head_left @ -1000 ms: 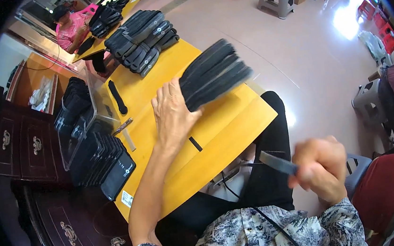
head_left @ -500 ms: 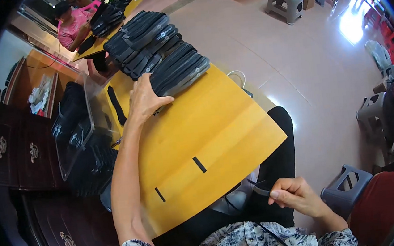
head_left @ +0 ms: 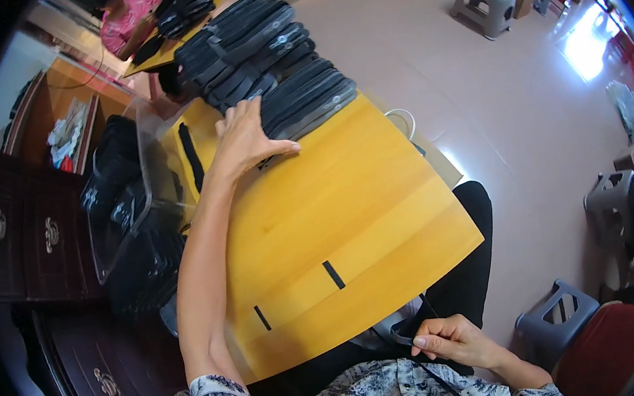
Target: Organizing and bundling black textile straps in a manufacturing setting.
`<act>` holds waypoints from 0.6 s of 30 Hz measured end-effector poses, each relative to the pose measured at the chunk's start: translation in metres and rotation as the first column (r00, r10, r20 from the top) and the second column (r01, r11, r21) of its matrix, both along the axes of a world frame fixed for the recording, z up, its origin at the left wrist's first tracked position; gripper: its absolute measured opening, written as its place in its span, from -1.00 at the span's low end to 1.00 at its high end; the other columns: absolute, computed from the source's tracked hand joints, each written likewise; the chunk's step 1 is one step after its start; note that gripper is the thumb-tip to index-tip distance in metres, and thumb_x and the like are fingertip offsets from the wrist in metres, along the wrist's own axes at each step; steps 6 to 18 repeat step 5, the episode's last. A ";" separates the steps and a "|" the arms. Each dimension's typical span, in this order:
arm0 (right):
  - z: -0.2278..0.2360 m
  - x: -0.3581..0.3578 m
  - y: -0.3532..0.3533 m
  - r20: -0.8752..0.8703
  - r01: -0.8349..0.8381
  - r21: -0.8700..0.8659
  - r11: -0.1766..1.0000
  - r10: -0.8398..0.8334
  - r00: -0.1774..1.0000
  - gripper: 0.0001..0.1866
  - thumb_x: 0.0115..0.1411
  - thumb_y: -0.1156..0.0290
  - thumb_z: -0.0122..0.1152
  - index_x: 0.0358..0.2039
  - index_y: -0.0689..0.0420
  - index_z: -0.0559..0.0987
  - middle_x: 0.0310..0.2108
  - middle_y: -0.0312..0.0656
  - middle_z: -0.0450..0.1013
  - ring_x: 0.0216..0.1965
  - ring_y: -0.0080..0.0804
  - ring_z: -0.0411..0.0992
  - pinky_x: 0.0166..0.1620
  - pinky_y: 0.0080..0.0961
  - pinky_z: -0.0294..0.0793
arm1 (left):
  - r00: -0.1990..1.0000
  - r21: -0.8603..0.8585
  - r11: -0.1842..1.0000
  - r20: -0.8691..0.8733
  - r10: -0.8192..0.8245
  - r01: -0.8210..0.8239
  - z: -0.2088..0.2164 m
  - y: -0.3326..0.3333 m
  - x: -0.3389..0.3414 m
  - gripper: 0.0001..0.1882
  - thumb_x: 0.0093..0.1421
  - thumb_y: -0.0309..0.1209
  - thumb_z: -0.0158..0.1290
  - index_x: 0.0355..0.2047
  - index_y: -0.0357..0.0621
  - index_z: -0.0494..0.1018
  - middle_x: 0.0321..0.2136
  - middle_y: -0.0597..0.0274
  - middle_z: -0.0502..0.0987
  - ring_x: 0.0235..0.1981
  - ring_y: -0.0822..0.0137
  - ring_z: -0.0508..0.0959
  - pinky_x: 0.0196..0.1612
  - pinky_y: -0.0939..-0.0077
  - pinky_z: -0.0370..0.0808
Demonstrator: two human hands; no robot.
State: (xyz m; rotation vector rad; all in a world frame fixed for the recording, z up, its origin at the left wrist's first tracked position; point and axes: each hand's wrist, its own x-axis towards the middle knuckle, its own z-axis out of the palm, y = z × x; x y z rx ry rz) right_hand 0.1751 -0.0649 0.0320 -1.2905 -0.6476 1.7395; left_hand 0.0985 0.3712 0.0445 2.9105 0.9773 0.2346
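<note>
My left hand (head_left: pixel 246 137) rests against the near left end of a stack of folded black and grey cloth pieces (head_left: pixel 311 101). Its thumb stretches out along the stack's front and its fingers are spread, not wrapped round anything. Behind this stack lie further bundles (head_left: pixel 237 41) of the same dark pieces, bound with bands. Low over my lap, beyond the table's near edge, my right hand (head_left: pixel 453 340) is closed in a pinch on a thin dark grey strap (head_left: pixel 400 335). The strap's lower part is hidden.
Two short black strips (head_left: pixel 333 275) mark the yellow table (head_left: pixel 348 202). One long black piece (head_left: pixel 192 156) lies on its left side. A clear plastic bin (head_left: pixel 147 157) with dark pieces stands beside dark drawers (head_left: pixel 27 241). Stools (head_left: pixel 483 5) stand rightward; a person (head_left: pixel 124 22) works beyond.
My view has shifted slightly, moving the table and stacks a little rightward in it. My right hand has come closer to my body with the strap. My left hand stays at the stack.
</note>
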 end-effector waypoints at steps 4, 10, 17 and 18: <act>0.010 -0.005 0.000 0.018 -0.065 -0.015 0.998 0.065 0.998 -0.70 0.35 0.26 0.02 -0.34 0.21 0.60 -0.63 -0.38 0.32 -0.57 -0.70 0.19 -0.50 -0.66 0.15 | 0.990 0.277 0.958 0.098 -0.101 0.070 0.009 -0.020 -0.003 0.08 -0.25 0.30 0.22 0.11 -0.30 0.28 -0.01 -0.06 0.38 0.06 0.01 0.31 0.04 0.04 0.24; 0.012 -0.006 -0.001 0.046 -0.046 -0.058 0.997 0.049 0.998 -0.70 0.35 0.26 0.03 -0.34 0.21 0.61 -0.62 -0.38 0.32 -0.57 -0.70 0.19 -0.50 -0.66 0.15 | 0.992 0.282 0.958 0.099 -0.073 0.043 0.011 -0.019 -0.016 0.08 -0.25 0.30 0.22 0.11 -0.30 0.28 -0.01 -0.06 0.38 0.06 0.01 0.31 0.04 0.04 0.24; 0.012 -0.006 -0.001 0.046 -0.046 -0.058 0.997 0.049 0.998 -0.70 0.35 0.26 0.03 -0.34 0.21 0.61 -0.62 -0.38 0.32 -0.57 -0.70 0.19 -0.50 -0.66 0.15 | 0.992 0.282 0.958 0.099 -0.073 0.043 0.011 -0.019 -0.016 0.08 -0.25 0.30 0.22 0.11 -0.30 0.28 -0.01 -0.06 0.38 0.06 0.01 0.31 0.04 0.04 0.24; 0.012 -0.006 -0.001 0.046 -0.046 -0.058 0.997 0.049 0.998 -0.70 0.35 0.26 0.03 -0.34 0.21 0.61 -0.62 -0.38 0.32 -0.57 -0.70 0.19 -0.50 -0.66 0.15 | 0.992 0.282 0.958 0.099 -0.073 0.043 0.011 -0.019 -0.016 0.08 -0.25 0.30 0.22 0.11 -0.30 0.28 -0.01 -0.06 0.38 0.06 0.01 0.31 0.04 0.04 0.24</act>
